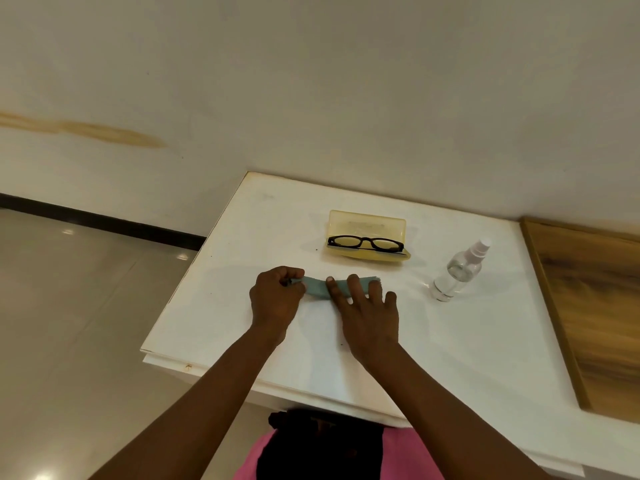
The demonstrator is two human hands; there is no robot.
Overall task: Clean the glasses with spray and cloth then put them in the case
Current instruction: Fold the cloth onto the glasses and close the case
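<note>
Black-framed glasses lie folded inside an open yellow translucent case at the middle back of the white table. In front of the case lies a folded teal cloth, stretched sideways as a narrow strip. My left hand pinches the cloth's left end with closed fingers. My right hand presses flat on the right part of the cloth, fingers spread, hiding that end. A clear spray bottle with a white nozzle stands to the right of my right hand, untouched.
The table's left edge drops to a tiled floor. A wooden board runs along the table's right side. A pale wall rises directly behind the table. Pink clothing and dark hair show at the bottom.
</note>
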